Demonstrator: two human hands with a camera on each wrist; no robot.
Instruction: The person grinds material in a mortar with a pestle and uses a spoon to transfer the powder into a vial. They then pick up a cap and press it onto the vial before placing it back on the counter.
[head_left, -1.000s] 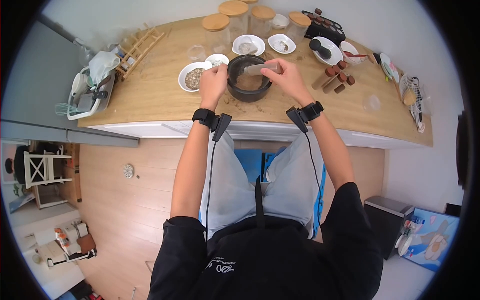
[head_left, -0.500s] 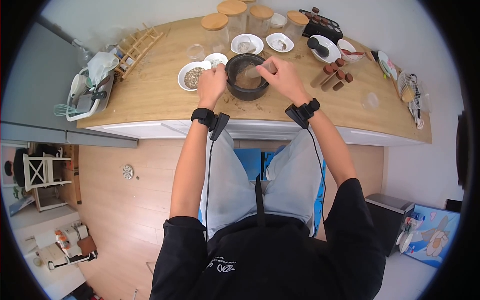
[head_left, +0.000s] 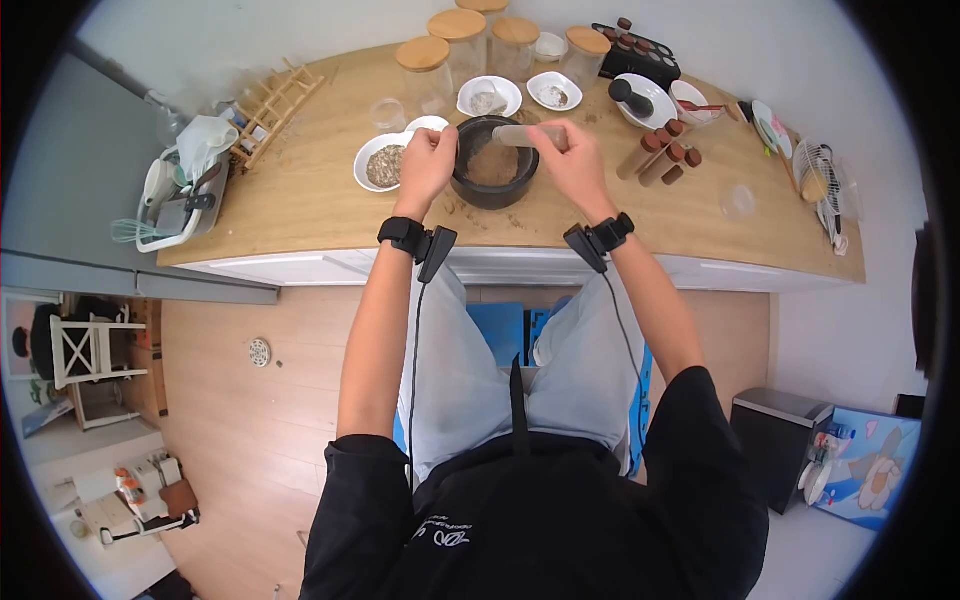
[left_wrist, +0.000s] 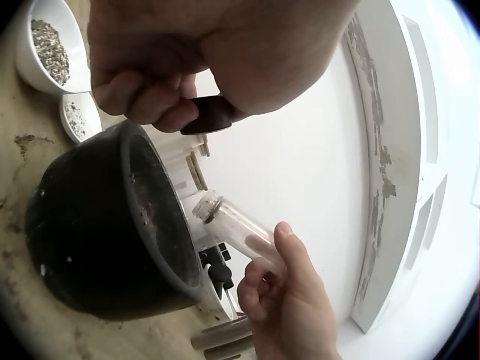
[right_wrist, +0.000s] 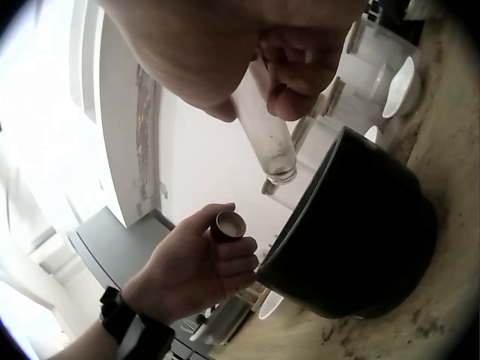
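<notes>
A black mortar with brown powder inside stands near the counter's front edge. My right hand grips a clear tube, which lies nearly level over the mortar; in the right wrist view the tube has an uncapped neck and only specks inside. Left of the mortar, my left hand holds a dark brown cap between thumb and curled fingers, its hollow side showing in the right wrist view.
White dishes with grainy contents stand left of and behind the mortar. Wooden-lidded jars line the back. Capped tubes lie to the right, near a white bowl holding a black pestle. A wooden rack is at left.
The tube first dipped lower into the mortar, then rose and levelled out above it in my right hand. My left hand has stayed beside the mortar. The head view has shifted slightly.
</notes>
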